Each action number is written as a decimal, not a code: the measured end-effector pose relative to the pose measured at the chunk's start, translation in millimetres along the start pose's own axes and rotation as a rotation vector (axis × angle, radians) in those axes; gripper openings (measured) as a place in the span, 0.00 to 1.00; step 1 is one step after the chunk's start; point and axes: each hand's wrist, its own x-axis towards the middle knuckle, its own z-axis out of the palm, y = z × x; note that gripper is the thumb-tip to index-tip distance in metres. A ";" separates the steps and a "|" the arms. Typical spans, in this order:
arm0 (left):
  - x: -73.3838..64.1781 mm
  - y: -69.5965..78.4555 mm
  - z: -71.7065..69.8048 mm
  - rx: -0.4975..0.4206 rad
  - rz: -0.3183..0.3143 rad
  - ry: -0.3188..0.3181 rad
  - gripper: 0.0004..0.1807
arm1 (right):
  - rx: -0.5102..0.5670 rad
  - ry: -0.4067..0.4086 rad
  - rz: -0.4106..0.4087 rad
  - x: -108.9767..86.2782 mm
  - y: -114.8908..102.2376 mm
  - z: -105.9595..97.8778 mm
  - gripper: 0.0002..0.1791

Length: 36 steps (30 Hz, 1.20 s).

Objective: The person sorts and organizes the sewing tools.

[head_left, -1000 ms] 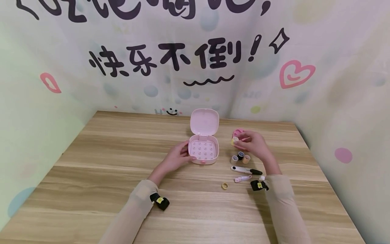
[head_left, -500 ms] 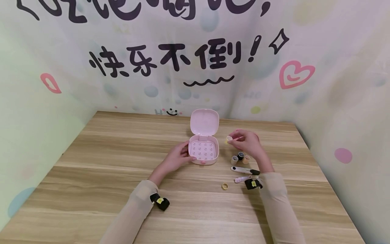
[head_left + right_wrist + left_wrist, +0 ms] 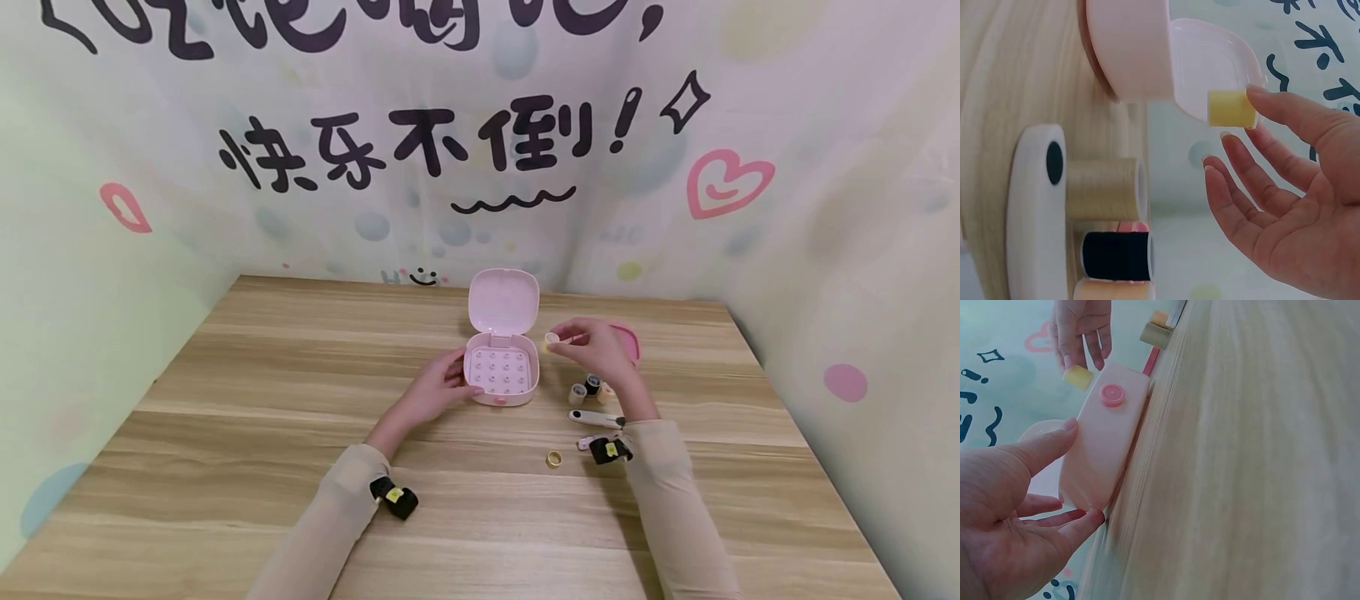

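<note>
A pink sewing box stands on the table with its lid raised; rows of small pegs fill its inner tray. My left hand holds the box's left side, thumb at the front rim and fingers along the side. Between thumb and fingertips, my right hand pinches a yellow thread spool, raised just right of the box. In the left wrist view, a round pink button shows on the box's front.
Right of the box stand a beige spool, a black spool and an orange spool. Nearer lie a white tool with a black end, a small pink-and-white item and a gold ring. A deeper-pink tray sits behind my right hand.
My right hand has moved left with the yellow spool, from over the deeper-pink tray to beside the box. My left hand has stayed on the box.
</note>
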 end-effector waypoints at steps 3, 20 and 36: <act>-0.6 0.1 0.1 0.004 -0.003 0.003 0.43 | 0.006 0.001 -0.002 1.9 -1.9 3.3 0.18; -1.9 1.3 -0.3 0.020 -0.007 0.010 0.43 | 0.040 0.021 0.019 8.0 -13.8 20.7 0.17; 0.8 -2.8 0.2 0.001 0.000 0.000 0.43 | 0.093 0.072 0.094 15.6 -18.4 37.4 0.17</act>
